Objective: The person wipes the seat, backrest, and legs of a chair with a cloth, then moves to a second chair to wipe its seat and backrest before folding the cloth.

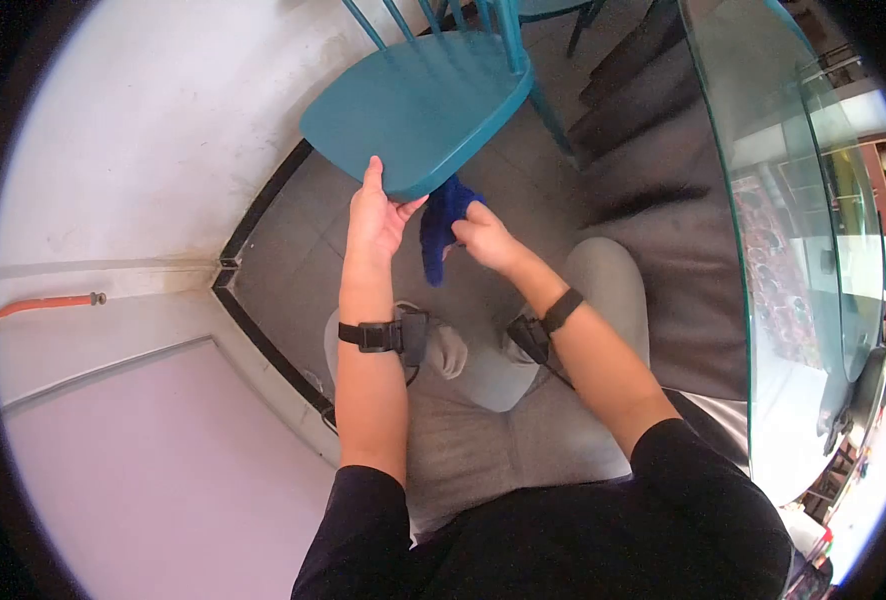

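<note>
A teal chair (418, 105) stands at the upper middle, its seat edge nearest me. My left hand (376, 220) grips the near corner of the seat, thumb on the top face and fingers curled under the edge. Just right of it, my right hand (485, 235) is closed on a dark blue cloth (436, 238), which hangs below the seat's edge. Part of the cloth is hidden behind the seat and my fingers. Both wrists wear black straps with small dark devices.
A white wall (143, 130) is on the left, with an orange pipe (48, 307) low on it. To the right are a glass tabletop (763, 240) and dark brown draped material (663, 250). Another teal chair (553, 8) stands behind. Grey tiled floor (293, 235) lies below.
</note>
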`<state>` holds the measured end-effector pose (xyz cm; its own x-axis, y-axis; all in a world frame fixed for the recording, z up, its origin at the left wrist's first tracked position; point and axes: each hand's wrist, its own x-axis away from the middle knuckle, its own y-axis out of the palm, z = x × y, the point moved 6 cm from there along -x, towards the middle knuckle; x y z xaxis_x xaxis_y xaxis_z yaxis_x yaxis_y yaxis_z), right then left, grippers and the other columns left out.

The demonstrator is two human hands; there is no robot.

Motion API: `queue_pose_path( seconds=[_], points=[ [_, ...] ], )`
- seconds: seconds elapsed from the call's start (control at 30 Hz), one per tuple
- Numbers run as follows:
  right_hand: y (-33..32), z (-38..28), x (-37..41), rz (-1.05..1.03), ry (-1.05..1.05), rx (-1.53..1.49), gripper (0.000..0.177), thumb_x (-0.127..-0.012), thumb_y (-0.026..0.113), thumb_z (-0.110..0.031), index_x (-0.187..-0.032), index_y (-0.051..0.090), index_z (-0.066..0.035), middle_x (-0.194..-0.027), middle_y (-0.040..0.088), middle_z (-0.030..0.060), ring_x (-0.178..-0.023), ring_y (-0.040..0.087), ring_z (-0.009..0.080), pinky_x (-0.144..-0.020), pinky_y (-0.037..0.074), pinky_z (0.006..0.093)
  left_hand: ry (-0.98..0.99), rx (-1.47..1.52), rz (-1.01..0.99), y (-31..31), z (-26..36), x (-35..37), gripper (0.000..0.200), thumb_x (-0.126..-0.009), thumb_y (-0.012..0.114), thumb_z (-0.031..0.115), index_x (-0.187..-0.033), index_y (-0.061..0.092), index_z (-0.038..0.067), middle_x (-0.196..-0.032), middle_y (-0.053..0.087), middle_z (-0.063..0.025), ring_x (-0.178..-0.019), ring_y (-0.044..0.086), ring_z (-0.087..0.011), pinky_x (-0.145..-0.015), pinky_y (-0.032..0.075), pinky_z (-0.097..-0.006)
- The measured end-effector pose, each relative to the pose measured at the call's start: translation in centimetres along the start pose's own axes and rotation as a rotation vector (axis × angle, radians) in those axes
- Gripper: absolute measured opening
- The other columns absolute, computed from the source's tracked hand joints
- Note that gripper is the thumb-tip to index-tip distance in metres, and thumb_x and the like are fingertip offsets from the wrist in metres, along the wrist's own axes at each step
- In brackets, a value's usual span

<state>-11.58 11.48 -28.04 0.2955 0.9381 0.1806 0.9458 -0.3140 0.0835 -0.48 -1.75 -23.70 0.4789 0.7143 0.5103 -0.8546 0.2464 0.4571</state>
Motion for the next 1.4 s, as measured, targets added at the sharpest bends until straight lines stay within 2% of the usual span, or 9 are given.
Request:
queue_pose_path(
  seconds=[0.13, 0.2, 0.33, 0.43, 0.6, 0.83, 0.97, 1.23, 1.4],
  points=[
    [0.8, -0.7, -0.4, -0.037, 0.083, -0.052, 0.023, -0.086, 0.065, -0.016, -0.091, 0.066, 0.006, -0.076, 0.07, 0.0156, -0.077, 0.072, 0.0351, -0.071, 0.053, 0.0461, -0.023, -0.014, -0.018, -0.1, -0.2, -0.1, 0.052, -0.107, 0.054, 0.043, -0.136, 0.051, -0.001, -0.122, 0.067, -0.0146, -0.098, 0.071, -0.0244, -0.073, 0.065, -0.035],
    [-0.2, -4.2, -0.1, 0.167, -0.042, 0.583, 0.03, -0.082, 0.073, -0.022, -0.083, 0.067, 0.007, -0.073, 0.069, 0.0239, -0.075, 0.071, 0.0437, -0.072, 0.055, 0.049, -0.025, -0.013, -0.017, -0.2, -0.2, -0.2, 0.052, -0.107, 0.054, 0.043, -0.136, 0.051, -0.001, -0.122, 0.067, -0.0151, -0.098, 0.071, -0.0248, -0.074, 0.065, -0.0357],
    [1.1, -3.5, -3.5, 0.364, -0.306, 0.788, 0.042, -0.076, 0.083, -0.031, -0.071, 0.067, 0.007, -0.072, 0.065, 0.0303, -0.077, 0.066, 0.0499, -0.074, 0.054, 0.0529, -0.075, -0.035, 0.022, 0.0, 0.1, 0.3, 0.053, -0.108, 0.052, 0.045, -0.135, 0.051, -0.001, -0.122, 0.066, -0.016, -0.098, 0.071, -0.0263, -0.074, 0.065, -0.0374],
    [1.6, -0.1, -5.3, 0.271, -0.215, 0.725, 0.041, -0.077, 0.083, -0.032, -0.071, 0.067, 0.006, -0.072, 0.064, 0.03, -0.08, 0.065, 0.0501, -0.076, 0.053, 0.0548, -0.083, -0.1, 0.009, -0.8, 0.0, -0.2, 0.053, -0.108, 0.051, 0.045, -0.134, 0.052, -0.001, -0.122, 0.067, -0.0159, -0.097, 0.071, -0.0273, -0.073, 0.065, -0.0382],
    [2.3, 2.3, -2.4, 0.494, -0.407, 0.448, 0.035, -0.082, 0.076, -0.024, -0.108, 0.068, -0.002, -0.103, 0.069, 0.028, -0.093, 0.066, 0.0485, -0.081, 0.054, 0.0537, -0.048, -0.041, 0.012, -0.6, -0.6, -0.4, 0.053, -0.108, 0.051, 0.045, -0.135, 0.051, -0.001, -0.123, 0.067, -0.016, -0.098, 0.071, -0.0274, -0.069, 0.064, -0.0391],
    [1.0, 11.5, 1.8, 0.557, -0.218, 0.53, 0.044, -0.086, 0.074, -0.024, -0.125, 0.064, -0.005, -0.111, 0.069, 0.0269, -0.102, 0.064, 0.0497, -0.089, 0.053, 0.0521, 0.029, 0.004, 0.089, -0.6, -0.2, -0.5, 0.052, -0.11, 0.046, 0.043, -0.133, 0.052, -0.004, -0.121, 0.066, -0.0177, -0.093, 0.072, -0.0302, -0.065, 0.066, -0.0426],
    [-1.7, 23.2, 4.0, 0.368, 0.245, 0.619, 0.042, -0.087, 0.075, -0.025, -0.12, 0.067, 0.0, -0.111, 0.069, 0.0293, -0.107, 0.065, 0.0473, -0.093, 0.053, 0.0516, 0.056, 0.044, 0.065, -0.7, 1.1, -1.8, 0.049, -0.11, 0.046, 0.042, -0.135, 0.051, -0.001, -0.125, 0.065, -0.0163, -0.097, 0.071, -0.0302, -0.065, 0.065, -0.0422],
    [-2.3, 23.5, 5.3, 0.265, 0.534, 0.751, 0.035, -0.086, 0.076, -0.024, -0.104, 0.07, 0.006, -0.11, 0.069, 0.0315, -0.107, 0.066, 0.0462, -0.095, 0.053, 0.053, 0.039, 0.049, 0.13, -1.2, 1.9, -2.0, 0.045, -0.11, 0.046, 0.04, -0.132, 0.052, 0.0, -0.122, 0.065, -0.0146, -0.095, 0.071, -0.0273, -0.063, 0.064, -0.0378],
    [1.2, 14.1, 1.3, 0.362, -0.101, 0.605, 0.022, -0.083, 0.071, -0.014, -0.101, 0.072, -0.002, -0.109, 0.069, 0.0274, -0.105, 0.063, 0.0504, -0.093, 0.05, 0.0547, 0.04, 0.043, 0.112, -1.6, 2.0, -2.5, 0.046, -0.11, 0.047, 0.041, -0.13, 0.054, 0.0, -0.12, 0.067, -0.0143, -0.094, 0.071, -0.0266, -0.061, 0.064, -0.0359]
  ],
)
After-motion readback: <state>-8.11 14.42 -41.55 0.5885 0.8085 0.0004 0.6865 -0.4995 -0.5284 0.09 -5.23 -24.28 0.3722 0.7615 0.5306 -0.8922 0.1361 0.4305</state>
